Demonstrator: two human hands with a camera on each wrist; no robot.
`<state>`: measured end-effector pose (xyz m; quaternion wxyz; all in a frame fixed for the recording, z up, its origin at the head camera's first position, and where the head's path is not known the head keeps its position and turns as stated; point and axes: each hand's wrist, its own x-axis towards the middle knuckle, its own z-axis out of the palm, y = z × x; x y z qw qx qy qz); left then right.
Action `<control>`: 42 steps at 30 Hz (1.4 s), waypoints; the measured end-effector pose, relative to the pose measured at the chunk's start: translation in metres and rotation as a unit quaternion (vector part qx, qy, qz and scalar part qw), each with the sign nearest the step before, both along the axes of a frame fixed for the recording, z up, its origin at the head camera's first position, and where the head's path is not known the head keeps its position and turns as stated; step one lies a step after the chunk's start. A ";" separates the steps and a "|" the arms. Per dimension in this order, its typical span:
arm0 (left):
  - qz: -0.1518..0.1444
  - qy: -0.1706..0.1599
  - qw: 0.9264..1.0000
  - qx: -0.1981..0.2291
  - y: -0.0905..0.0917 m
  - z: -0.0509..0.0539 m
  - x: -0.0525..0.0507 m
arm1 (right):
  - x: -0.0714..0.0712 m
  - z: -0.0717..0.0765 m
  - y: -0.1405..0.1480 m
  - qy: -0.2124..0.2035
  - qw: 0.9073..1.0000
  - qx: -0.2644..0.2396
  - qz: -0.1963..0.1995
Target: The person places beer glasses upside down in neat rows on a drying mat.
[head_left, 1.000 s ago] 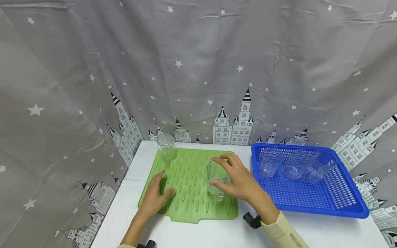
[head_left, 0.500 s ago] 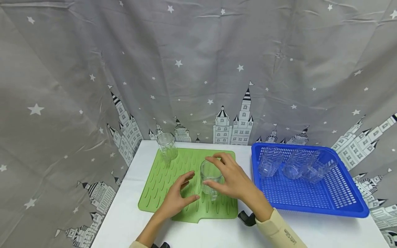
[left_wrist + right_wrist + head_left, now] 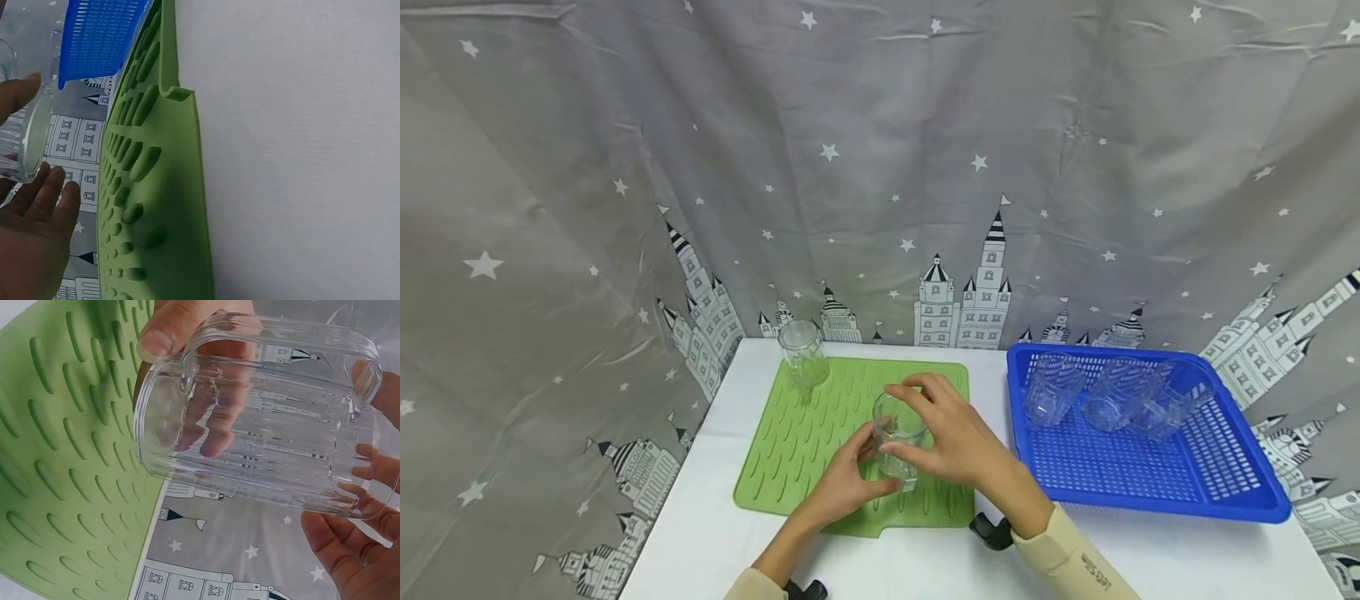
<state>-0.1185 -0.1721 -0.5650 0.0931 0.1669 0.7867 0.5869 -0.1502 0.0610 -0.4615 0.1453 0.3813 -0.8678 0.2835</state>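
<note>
A clear glass mug is held above the green ribbed mat in the head view. My right hand grips it near the rim, thumb on the near side and fingers on the far side. Lower down, my left hand has its thumb and fingers around the base end. In the right wrist view the mug shows its handle along the top, with the left hand's fingers seen through the glass. The left wrist view shows the mug's base between thumb and fingers of the left hand.
A second glass mug stands at the mat's far left corner. On the right, a blue basket holds several clear mugs along its far side. Behind the white table hangs a grey curtain printed with castles.
My left hand has moved right and come around the mug's lower part. The right hand and its mug have shifted left toward the mat's middle.
</note>
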 end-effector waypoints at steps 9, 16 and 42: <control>0.011 0.003 1.000 0.003 0.002 -0.001 0.000 | 0.002 0.000 0.000 0.001 1.000 0.009 0.005; 0.015 0.010 1.000 0.003 0.003 0.000 -0.001 | 0.002 0.001 0.001 -0.002 1.000 0.006 0.006; 0.073 0.051 0.995 -0.033 -0.024 0.016 0.003 | -0.002 -0.011 0.048 -0.149 0.988 -0.008 0.042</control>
